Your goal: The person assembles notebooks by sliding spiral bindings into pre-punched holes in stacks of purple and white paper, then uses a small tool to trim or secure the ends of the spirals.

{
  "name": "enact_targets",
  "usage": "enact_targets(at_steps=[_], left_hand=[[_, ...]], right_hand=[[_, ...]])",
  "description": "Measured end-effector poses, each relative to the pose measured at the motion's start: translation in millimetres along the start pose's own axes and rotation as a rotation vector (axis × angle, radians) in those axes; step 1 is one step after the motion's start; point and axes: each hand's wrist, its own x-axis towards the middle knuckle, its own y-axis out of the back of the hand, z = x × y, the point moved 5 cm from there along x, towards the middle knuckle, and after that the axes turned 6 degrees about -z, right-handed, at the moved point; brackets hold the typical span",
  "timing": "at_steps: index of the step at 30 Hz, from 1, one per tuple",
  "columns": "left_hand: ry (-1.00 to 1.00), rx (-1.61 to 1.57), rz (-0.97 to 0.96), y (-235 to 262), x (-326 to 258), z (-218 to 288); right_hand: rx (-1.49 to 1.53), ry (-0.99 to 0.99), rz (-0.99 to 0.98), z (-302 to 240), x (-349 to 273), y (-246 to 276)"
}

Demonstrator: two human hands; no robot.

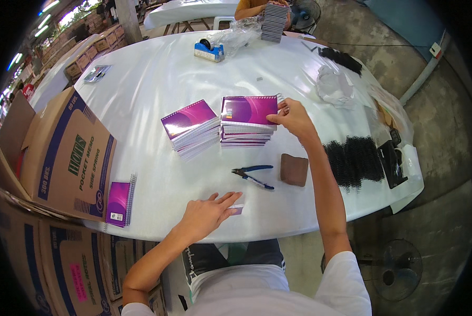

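My right hand [294,118] pinches the right edge of the top purple memo pad [246,109] on the right stack, thumb on the cover and fingers behind. Close beside it on the left is a second stack of purple memo pads [191,118], turned at an angle. My left hand [207,213] rests low near the table's front edge, fingers stretched out over a small purple-and-white piece [237,209] that they partly hide. Between the hands lie wire cutters [254,176] with blue handles, jaws toward the left, and a brown block [294,169].
Black spiral coils [353,160] lie at the right. An open carton [70,152] stands at the left, with spiral-bound memo pads [119,203] beside it. Farther back are a blue tape dispenser [209,51], crumpled plastic [335,87] and a co-worker's tall stack [274,23].
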Motion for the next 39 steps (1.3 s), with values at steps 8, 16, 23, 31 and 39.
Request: enact_targets(at_steps=[8,16,23,31,39], left_hand=[[0.076,-0.057,-0.055,1,3,-10],[0.001,-0.010,0.045,0,7,-12],[-0.014,-0.030,0.066,1,2,-7],[0.004,-0.041,0.025,3,0,-6],[0.010,-0.022,0.052,4,0,-4]], right_hand=[[-0.091,0.385,0.121,-23,-95,-32],[0.279,0.316,-0.212,15,-156,-97],[0.367,0.339,-0.337,17,-151,-102],[0.453,0.299,-0.440,21,-152,-101],[0.416,0.342,-0.405,23,-151,-104]])
